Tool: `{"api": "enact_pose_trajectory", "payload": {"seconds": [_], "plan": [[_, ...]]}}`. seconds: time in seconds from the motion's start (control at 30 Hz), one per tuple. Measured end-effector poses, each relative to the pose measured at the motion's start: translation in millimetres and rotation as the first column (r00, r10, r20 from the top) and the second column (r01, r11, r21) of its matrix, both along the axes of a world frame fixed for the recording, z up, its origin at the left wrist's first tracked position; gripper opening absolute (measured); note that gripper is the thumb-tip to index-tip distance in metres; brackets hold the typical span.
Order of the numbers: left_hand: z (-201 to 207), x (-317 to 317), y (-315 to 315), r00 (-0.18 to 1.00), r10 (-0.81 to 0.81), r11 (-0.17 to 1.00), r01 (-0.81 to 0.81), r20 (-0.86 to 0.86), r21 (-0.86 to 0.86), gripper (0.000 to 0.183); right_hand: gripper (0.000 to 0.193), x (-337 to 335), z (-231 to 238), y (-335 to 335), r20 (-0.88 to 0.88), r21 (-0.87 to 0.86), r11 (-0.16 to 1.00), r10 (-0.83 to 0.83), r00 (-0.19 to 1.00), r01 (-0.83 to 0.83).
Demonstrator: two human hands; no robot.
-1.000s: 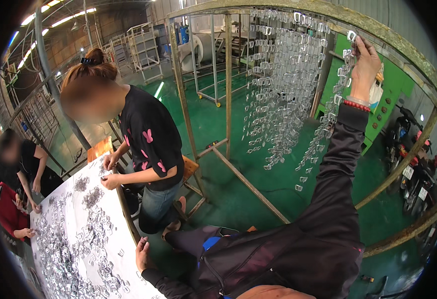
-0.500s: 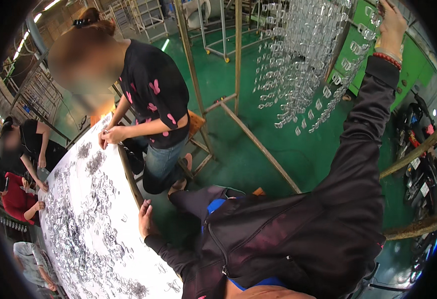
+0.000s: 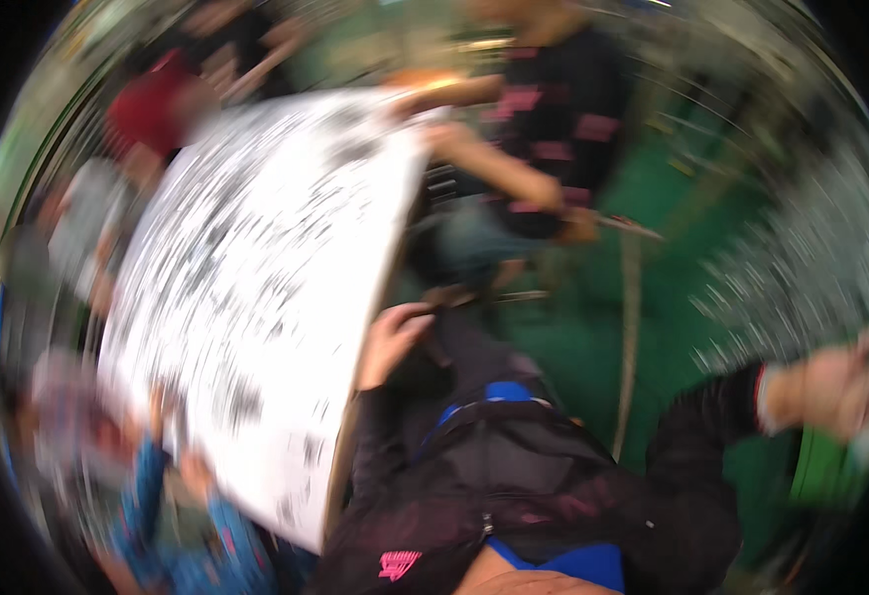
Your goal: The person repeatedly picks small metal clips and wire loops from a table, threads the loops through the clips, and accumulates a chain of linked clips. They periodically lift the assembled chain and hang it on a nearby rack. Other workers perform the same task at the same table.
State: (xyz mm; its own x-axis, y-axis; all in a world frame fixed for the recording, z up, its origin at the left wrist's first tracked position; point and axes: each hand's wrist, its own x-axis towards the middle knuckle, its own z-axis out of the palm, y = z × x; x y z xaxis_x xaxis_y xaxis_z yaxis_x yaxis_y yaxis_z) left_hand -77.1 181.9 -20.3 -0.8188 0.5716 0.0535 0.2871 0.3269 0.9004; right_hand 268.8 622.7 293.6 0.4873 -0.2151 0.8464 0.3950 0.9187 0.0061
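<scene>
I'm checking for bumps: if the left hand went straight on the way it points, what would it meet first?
Probably the co-worker's jeans, up and to the right of the left hand. Blur leaves depth unclear; the hand might pass above them.

I see the bench (image 3: 355, 297) top as smooth and white, its edge (image 3: 343, 453) wood-like. The pieces (image 3: 221, 258) on it look like silvery metal, finish lost to blur; the hanging strands (image 3: 787, 278) gleam like metal too. The floor (image 3: 578, 327) looks smooth, the black jacket (image 3: 544, 466) smooth cloth, the blue shirt (image 3: 593, 567) matt cloth.
</scene>
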Motion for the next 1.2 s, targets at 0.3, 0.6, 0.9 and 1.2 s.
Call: {"api": "enact_pose_trajectory", "payload": {"seconds": [0.3,0.6,0.9,1.2], "plan": [[20.7,123.5,-140.0,0.511,0.837,0.522,-0.853,0.193,-0.008,0.034,0.007,-283.3,-79.9,-164.1,0.006,-0.275,-0.150,0.987,-0.158,-0.950],[-16.9,95.1,-230.6,0.116,0.984,0.113,-0.993,-0.135,-0.030,0.017,0.019,-344.0,-72.3,-148.9,0.159,-0.276,0.021,0.987,-0.024,-0.961],[-38.7,20.6,-275.0,0.345,0.791,0.107,-0.891,-0.505,-0.441,0.011,0.019,-357.7,-139.0,-194.8,0.072,-0.738,0.028,0.997,-0.037,-0.675],[2.8,8.2,-298.3,0.304,0.845,0.165,-0.931,-0.440,-0.326,0.016,0.029,-416.7,-294.8,-375.8,0.094,-0.986,0.165,0.526,-0.845,-0.007]]}}
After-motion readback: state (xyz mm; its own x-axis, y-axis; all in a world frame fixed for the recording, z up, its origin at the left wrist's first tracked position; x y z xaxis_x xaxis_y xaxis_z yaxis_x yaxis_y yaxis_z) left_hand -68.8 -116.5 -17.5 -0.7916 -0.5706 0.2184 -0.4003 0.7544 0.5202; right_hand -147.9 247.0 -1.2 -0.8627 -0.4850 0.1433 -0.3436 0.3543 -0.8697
